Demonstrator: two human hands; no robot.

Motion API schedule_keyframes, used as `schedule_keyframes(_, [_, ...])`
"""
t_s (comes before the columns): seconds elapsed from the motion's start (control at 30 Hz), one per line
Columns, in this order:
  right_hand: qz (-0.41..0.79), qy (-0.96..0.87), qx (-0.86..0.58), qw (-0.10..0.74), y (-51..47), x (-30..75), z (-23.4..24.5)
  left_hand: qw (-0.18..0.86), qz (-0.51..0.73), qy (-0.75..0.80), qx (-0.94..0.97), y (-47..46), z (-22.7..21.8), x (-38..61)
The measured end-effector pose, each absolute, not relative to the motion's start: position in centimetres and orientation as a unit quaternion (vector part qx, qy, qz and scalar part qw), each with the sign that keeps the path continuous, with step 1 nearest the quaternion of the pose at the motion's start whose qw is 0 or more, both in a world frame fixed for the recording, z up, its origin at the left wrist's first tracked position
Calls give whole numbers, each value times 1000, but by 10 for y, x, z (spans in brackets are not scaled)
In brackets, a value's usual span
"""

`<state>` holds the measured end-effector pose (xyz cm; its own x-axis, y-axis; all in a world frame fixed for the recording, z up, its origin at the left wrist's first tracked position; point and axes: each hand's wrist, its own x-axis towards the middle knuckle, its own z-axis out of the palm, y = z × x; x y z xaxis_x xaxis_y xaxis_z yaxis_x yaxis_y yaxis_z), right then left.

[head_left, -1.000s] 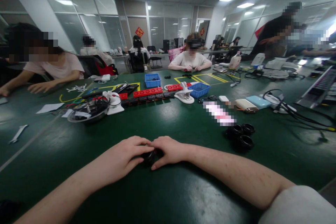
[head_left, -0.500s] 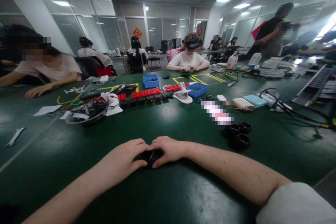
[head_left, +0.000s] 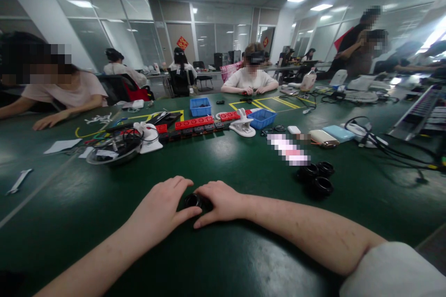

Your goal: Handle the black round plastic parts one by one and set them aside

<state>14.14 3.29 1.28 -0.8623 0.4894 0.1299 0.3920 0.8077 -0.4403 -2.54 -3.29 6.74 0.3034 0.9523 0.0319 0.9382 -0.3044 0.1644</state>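
Note:
A black ring-shaped part (head_left: pixel 193 200) with a round opening and a glossy rim lies on the green table between my hands. My left hand (head_left: pixel 165 204) is at its left side, thumb and fingers spread apart, with a gap to the ring's upper edge. From the right, my right hand (head_left: pixel 219 202) curves its fingers and thumb around the part, whose right side is dark and partly hidden by that hand. Several similar black rings (head_left: pixel 322 186) stand grouped to the right of my right hand.
A metal bowl of parts (head_left: pixel 116 160), a white clamp stand (head_left: pixel 243 125), red blocks in a row (head_left: pixel 195 123) and blue bins (head_left: pixel 263 119) lie ahead. A wrench (head_left: pixel 19 182) is far left; a power bank (head_left: pixel 324 139) and cables are right. People sit around.
My left hand has opened, its fingertips drawing back from the right hand's and uncovering the ring's opening. The right hand has shifted slightly left, its thumb moving toward me.

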Motion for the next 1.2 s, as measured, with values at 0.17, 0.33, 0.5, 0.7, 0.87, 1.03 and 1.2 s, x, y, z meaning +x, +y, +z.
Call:
schedule_keyframes(0.17, [258, -944, -177, 106, 42, 147, 16, 125, 71, 516, 844, -30, 75, -36])
schedule_keyframes(0.33, [247, -949, -166, 108, 45, 147, 12, 204, 52, 472, 856, -25, 72, -40])
schedule_keyframes(0.5, [269, -932, -216, 110, 43, 144, 9, 185, 46, 522, 831, -26, 71, -29])
schedule_keyframes(0.7, [198, -927, -288, 136, 29, 138, 9, -15, 31, 627, 778, -38, 64, -4])
schedule_keyframes(0.87, [199, -936, -256, 140, 29, 140, 12, -18, 45, 607, 793, -36, 65, -12])
schedule_keyframes(1.03, [230, -946, -197, 119, 40, 145, 12, 119, 54, 524, 842, -30, 72, -36])
schedule_keyframes(1.2, [247, -943, -189, 115, 44, 144, 11, 190, 36, 486, 852, -28, 73, -44])
